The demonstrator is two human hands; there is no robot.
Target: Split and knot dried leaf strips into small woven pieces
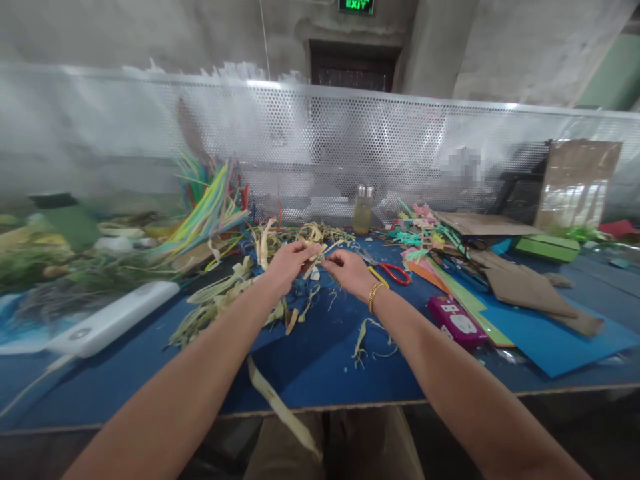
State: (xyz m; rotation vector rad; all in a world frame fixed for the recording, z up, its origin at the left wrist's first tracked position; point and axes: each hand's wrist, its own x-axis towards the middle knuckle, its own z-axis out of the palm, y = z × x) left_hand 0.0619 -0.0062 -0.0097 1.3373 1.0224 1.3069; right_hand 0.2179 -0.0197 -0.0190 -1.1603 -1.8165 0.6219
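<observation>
My left hand [290, 267] and my right hand [351, 272] are close together over the middle of the blue table. The fingers of both are pinched on a strip of dried corn husk [318, 259] that runs between them; its details are small. Around and below the left hand lie more pale dried husks [213, 300], in a loose pile. A pair of red-handled scissors [395, 273] rests just right of my right hand. Thin husk scraps [361, 340] lie nearer the front, and one long husk strip [280, 403] hangs over the table's front edge.
A white power strip [117, 320] lies at left, beside greenery and a bundle of coloured strips [207, 207]. A lidded bottle [363, 210] stands at the back. At right are a purple packet [456, 322], blue paper [545, 340] and cardboard [530, 290]. A perforated metal panel [340, 140] closes the back.
</observation>
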